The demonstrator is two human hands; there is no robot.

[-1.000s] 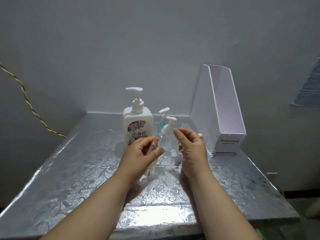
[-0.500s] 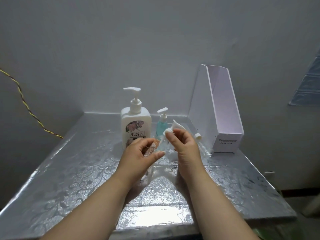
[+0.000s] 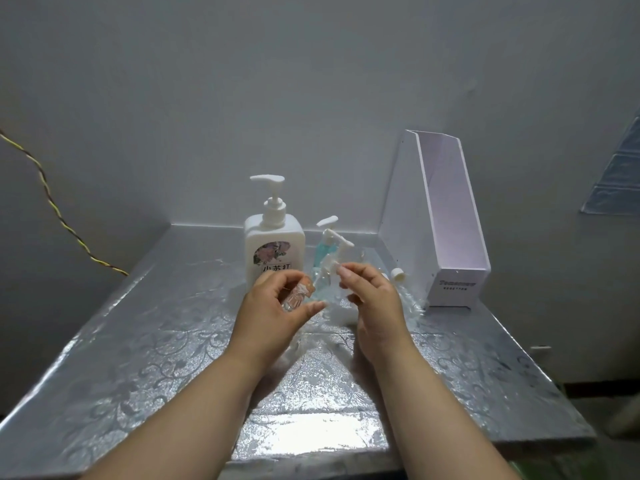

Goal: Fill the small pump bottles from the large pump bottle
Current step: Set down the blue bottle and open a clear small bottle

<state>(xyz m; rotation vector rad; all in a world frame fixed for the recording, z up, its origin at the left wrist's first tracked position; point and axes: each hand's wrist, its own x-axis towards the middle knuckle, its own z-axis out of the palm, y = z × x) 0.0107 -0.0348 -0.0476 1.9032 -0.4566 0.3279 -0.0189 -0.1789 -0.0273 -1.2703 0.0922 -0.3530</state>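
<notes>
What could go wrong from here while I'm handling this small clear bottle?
The left hand holds the small clear bottle tilted, so it may spill once open. The right hand only pinches the white pump head, which could slip and drop. The teal pump bottle stands just behind both hands and might get knocked over.

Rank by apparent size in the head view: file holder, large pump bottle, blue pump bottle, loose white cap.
Largest to smallest:
file holder
large pump bottle
blue pump bottle, partly hidden
loose white cap
</notes>
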